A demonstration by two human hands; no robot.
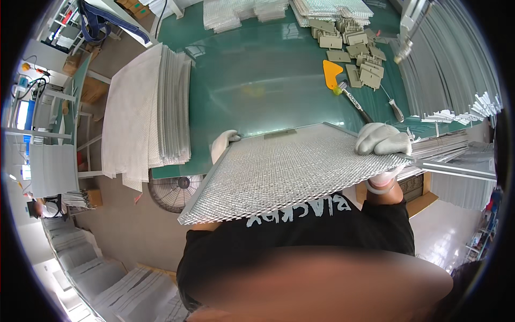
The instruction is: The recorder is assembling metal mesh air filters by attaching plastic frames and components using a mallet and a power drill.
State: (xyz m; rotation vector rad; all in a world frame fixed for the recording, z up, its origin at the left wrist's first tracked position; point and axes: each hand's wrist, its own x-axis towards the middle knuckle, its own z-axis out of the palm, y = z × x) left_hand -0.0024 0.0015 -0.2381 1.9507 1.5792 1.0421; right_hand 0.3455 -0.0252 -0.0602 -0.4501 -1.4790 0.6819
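A silvery mesh filter panel (pixel 284 169) tilts in front of my chest, over the near edge of the green table. Metal framing shows along its left and far sides; the edge nearest my body is bare mesh. My left hand (pixel 225 145), in a white glove, grips the panel's far left side, its fingers partly hidden behind it. My gloved right hand (pixel 382 140) has its fingers curled over the right end of the panel. Beside that hand a metal channel strip (pixel 456 169) runs off to the right; whether the hand touches it I cannot tell.
The green table (pixel 241 70) bears a mesh sheet stack (pixel 145 107) at left, and tan metal plates (pixel 359 51), a hammer (pixel 355 102), a screwdriver (pixel 394 104) and a yellow scraper (pixel 331 73) at right. Metal strips (pixel 445 64) crowd the right side. A fan (pixel 174 192) stands below.
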